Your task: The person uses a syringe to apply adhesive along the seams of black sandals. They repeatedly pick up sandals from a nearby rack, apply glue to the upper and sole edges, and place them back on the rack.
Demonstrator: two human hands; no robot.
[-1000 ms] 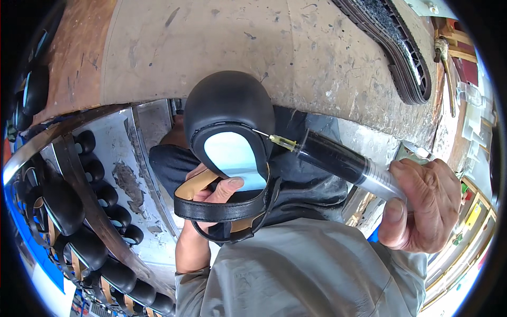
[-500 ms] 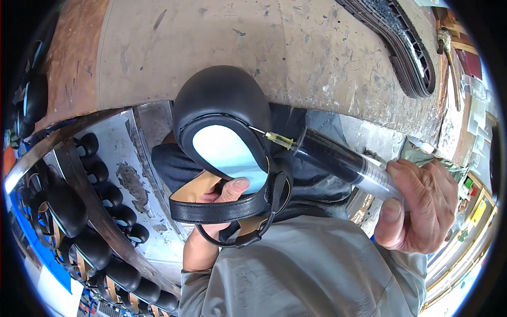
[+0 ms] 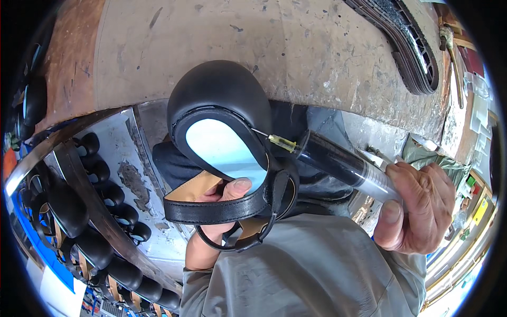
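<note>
A black closed-toe sandal (image 3: 219,84) with a pale blue insole and a tan-lined ankle strap is held up, toe pointing away from me. My left hand (image 3: 224,198) grips it at the heel end, thumb resting on the insole and fingers partly hidden by the strap. In my right hand (image 3: 420,208) is a large syringe (image 3: 338,164) filled with dark fluid, thumb and fingers closed round its clear rear end. Its thin needle, on a yellow hub, points left and touches the seam between the black upper and the insole edge, on the sandal's right side.
A worn, stained workbench (image 3: 296,53) spans the far side, with a dark ridged sole (image 3: 406,58) at its right. Several black shoes (image 3: 68,206) line racks on the left. A hammer-like tool (image 3: 451,58) lies at the far right.
The sandal has shifted slightly left and tilted a little. The needle tip stays at the seam, and my right hand has moved slightly left with the syringe.
</note>
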